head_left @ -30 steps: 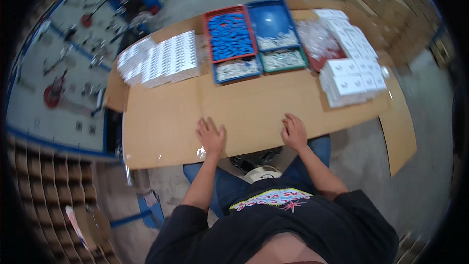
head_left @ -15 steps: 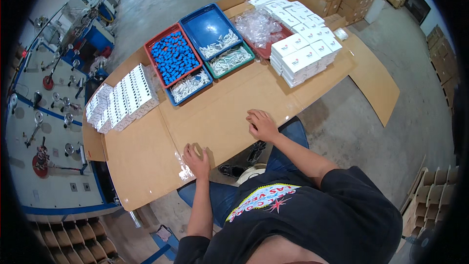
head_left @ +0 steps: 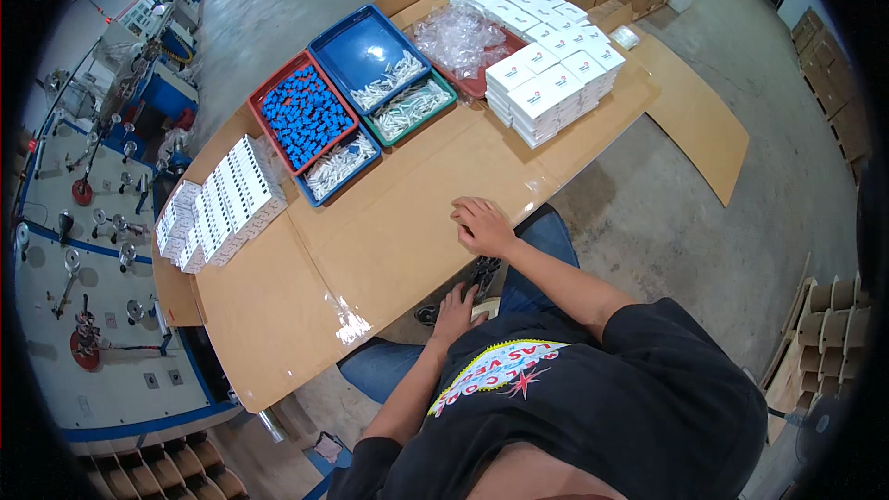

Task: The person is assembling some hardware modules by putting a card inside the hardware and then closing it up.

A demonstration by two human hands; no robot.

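1. Two hands, nothing visibly gripped: our right hand (head_left: 482, 225) curls loosely at the worktop's (head_left: 398, 231) near edge; our left hand (head_left: 456, 317), fingers parted, is off it.
2. White boxes (head_left: 546, 93) stand toward the right end, large blue tray (head_left: 356, 44) toward the far edge.
3. We judge this a pause; picking calls for reaching.

The tabletop (head_left: 398, 213) is cardboard brown. Red tray (head_left: 278, 76) full of bright blue caps (head_left: 304, 116), then a blue tray (head_left: 356, 46) and a green tray (head_left: 421, 120), both with white sticks (head_left: 394, 79). White boxes (head_left: 546, 93) have tiny red-and-blue prints, white cartons (head_left: 231, 194) black-spotted rows. Black shirt (head_left: 630, 398), yellow-edged print (head_left: 500, 370), red star (head_left: 524, 383), blue jeans (head_left: 380, 368).
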